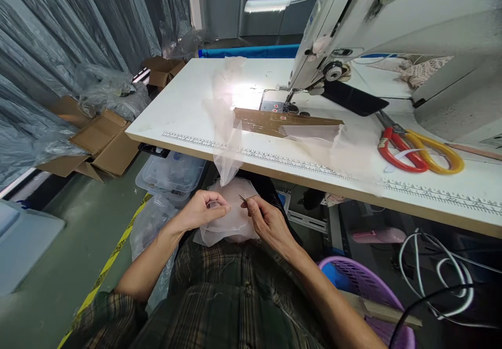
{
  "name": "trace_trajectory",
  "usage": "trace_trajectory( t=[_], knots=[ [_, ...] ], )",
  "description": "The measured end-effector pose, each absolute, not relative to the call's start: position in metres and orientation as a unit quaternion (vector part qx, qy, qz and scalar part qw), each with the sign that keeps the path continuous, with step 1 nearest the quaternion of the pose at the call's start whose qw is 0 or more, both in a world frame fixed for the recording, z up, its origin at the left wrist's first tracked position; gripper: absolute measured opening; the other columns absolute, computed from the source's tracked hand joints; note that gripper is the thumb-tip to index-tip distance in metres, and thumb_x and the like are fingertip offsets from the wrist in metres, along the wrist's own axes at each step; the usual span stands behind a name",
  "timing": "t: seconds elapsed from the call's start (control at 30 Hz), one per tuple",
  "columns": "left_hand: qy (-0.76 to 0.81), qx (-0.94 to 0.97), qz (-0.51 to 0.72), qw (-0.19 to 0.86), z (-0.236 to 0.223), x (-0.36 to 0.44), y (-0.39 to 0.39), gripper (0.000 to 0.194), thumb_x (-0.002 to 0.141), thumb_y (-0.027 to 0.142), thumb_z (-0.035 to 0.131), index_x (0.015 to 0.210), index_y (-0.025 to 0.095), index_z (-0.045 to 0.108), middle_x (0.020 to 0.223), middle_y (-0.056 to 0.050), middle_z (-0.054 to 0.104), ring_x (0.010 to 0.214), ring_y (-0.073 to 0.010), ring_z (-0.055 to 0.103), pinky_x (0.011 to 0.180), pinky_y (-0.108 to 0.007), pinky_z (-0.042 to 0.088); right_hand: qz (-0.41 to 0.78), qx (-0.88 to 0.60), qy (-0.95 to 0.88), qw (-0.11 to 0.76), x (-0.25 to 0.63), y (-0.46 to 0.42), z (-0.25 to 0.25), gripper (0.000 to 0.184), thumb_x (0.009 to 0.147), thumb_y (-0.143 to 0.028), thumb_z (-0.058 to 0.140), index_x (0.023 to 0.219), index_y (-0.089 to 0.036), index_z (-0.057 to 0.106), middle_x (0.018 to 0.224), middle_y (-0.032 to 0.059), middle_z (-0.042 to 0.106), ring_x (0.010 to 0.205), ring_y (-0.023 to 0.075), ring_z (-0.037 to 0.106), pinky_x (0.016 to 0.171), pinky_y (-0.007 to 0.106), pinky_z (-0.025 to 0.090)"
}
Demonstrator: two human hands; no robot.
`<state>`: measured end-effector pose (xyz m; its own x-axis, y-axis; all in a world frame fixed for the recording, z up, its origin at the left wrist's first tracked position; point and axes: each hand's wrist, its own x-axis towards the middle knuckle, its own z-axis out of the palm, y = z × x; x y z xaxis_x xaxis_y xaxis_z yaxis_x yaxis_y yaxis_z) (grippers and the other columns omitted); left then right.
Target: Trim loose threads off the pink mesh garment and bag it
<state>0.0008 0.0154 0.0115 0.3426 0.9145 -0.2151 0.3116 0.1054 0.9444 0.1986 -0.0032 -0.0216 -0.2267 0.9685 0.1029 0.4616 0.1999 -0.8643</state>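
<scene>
My left hand (206,210) is closed in a pinch over my lap, thumb and forefinger together on a thin edge of sheer white fabric (231,221). The rest of that fabric lies bunched across my lap between both hands. A pair of slim dark tweezers (242,199) is held in my right hand (269,221), tips pointing up toward the left. Just above the hands, another pale sheer strip (227,155) hangs over the table's front edge. Near the sewing machine's needle, a brown strip (266,124) lies on the table with more sheer fabric over its right end.
The white sewing machine (325,35) stands on the white table (176,98), with red- and yellow-handled scissors (421,150) and a black phone-like slab (355,98) beside it. Below are a purple basket (364,276) and coiled cables. Cardboard boxes (105,140) and plastic bins sit at left.
</scene>
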Motion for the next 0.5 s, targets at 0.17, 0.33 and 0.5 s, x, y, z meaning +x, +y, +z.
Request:
trace_trajectory(
  t=[0.17, 0.33, 0.5],
  knots=[
    [0.496, 0.614, 0.269, 0.552, 0.013, 0.002, 0.015, 0.024, 0.074, 0.037, 0.068, 0.070, 0.013, 0.068, 0.050, 0.005, 0.039, 0.049, -0.0077, 0.029, 0.047, -0.022, 0.022, 0.421, -0.486, -0.678, 0.357, 0.200, -0.001, -0.019, 0.056, 0.096, -0.056, 0.024, 0.088, -0.019, 0.064, 0.076, 0.0047, 0.062, 0.072, 0.0179, 0.058, 0.067, 0.029, 0.043],
    [0.489, 0.602, 0.276, 0.568, 0.017, 0.009, 0.016, 0.026, 0.074, 0.039, 0.068, 0.074, 0.013, 0.068, 0.062, 0.000, 0.055, 0.055, -0.0094, 0.042, 0.051, -0.021, 0.031, 0.495, -0.445, -0.656, 0.355, 0.192, 0.004, -0.007, 0.039, 0.081, -0.054, 0.060, 0.097, -0.019, 0.062, 0.085, 0.0027, 0.063, 0.069, 0.0147, 0.053, 0.061, 0.025, 0.042],
    [0.432, 0.604, 0.228, 0.630, 0.017, -0.005, 0.018, 0.035, 0.074, 0.038, 0.071, 0.098, 0.015, 0.061, 0.063, 0.003, 0.055, 0.057, -0.0100, 0.049, 0.056, -0.021, 0.037, 0.545, -0.425, -0.612, 0.385, 0.194, 0.005, -0.006, 0.028, 0.078, -0.043, 0.065, 0.088, -0.017, 0.063, 0.075, 0.0009, 0.060, 0.066, 0.0136, 0.052, 0.060, 0.024, 0.043]
  ],
)
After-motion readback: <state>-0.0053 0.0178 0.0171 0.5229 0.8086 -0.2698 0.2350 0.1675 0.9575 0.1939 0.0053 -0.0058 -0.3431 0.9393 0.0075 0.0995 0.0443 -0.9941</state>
